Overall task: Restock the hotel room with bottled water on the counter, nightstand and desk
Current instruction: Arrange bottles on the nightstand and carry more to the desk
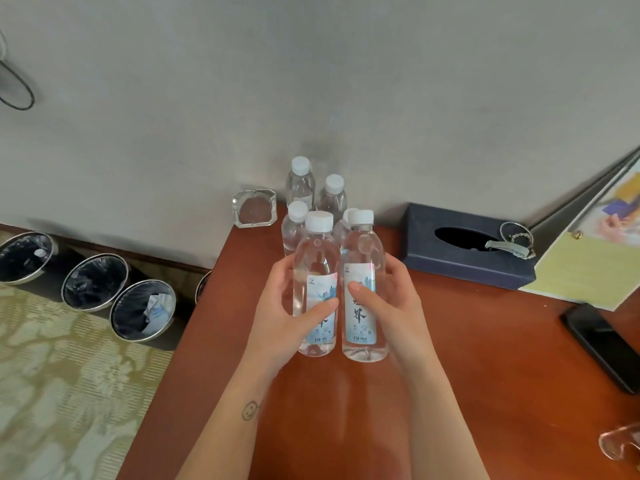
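Note:
Two clear water bottles with white caps and pale blue labels stand upright side by side on the red-brown desk (450, 358). My left hand (280, 317) grips the left bottle (317, 268), thumb across its label. My right hand (391, 306) grips the right bottle (362, 258), thumb on its label. Behind them, close to the wall, stand several more bottles (300, 183) of the same kind, partly hidden by the two held ones.
A glass ashtray (254, 207) sits at the desk's back left corner. A dark blue tissue box (460, 258) with a key ring lies right of the bottles. A yellow folder (585, 268), a black phone (602, 344) and a glass (623, 445) are at right. Lined bins (142, 310) stand on the carpet at left.

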A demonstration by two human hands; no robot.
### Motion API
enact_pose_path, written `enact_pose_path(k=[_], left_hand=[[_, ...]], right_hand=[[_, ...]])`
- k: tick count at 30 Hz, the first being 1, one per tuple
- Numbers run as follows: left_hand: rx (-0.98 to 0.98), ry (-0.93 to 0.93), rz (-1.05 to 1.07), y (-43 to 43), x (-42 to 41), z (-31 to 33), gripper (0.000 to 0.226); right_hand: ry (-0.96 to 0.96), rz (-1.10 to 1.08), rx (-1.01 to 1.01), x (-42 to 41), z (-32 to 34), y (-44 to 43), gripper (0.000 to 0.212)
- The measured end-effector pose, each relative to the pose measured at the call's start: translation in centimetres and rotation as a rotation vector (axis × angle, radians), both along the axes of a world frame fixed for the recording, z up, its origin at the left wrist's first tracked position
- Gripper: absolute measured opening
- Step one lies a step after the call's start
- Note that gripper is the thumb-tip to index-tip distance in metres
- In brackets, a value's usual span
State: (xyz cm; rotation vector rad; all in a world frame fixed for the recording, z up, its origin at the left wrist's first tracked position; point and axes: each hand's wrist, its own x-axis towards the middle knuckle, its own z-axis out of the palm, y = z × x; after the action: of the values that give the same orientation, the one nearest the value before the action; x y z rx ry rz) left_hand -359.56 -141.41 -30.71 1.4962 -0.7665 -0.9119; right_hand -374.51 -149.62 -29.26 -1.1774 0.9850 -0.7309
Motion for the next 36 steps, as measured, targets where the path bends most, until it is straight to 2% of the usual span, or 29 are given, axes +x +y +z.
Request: enact_pose_path(k=[5,16,27,36], left_hand=[[0.078,-0.042,-0.023,-1.3,1.7,-2.1,0.077],[0.207,-0.201,-0.083,-3.1,3.8,-5.7,0.076],[0.287,-0.279,-0.201,-2.5,3.8,-6.7,0.074],[0.322,-0.258,-0.318,-2.5,4.8,-5.1,0.07]], right_hand=[[0.106,0.02,-0.048,0.9,-2.1,-1.1,0.064],[0.289,0.127,-0.128,1.9,-5.2,-1.9,0.075],[0.425,0.144,-0.171,1.3,-6.4,-0.8,0.066],[0.445,0.211,-0.112,1.0,-3.7,-1.0,0.064]])
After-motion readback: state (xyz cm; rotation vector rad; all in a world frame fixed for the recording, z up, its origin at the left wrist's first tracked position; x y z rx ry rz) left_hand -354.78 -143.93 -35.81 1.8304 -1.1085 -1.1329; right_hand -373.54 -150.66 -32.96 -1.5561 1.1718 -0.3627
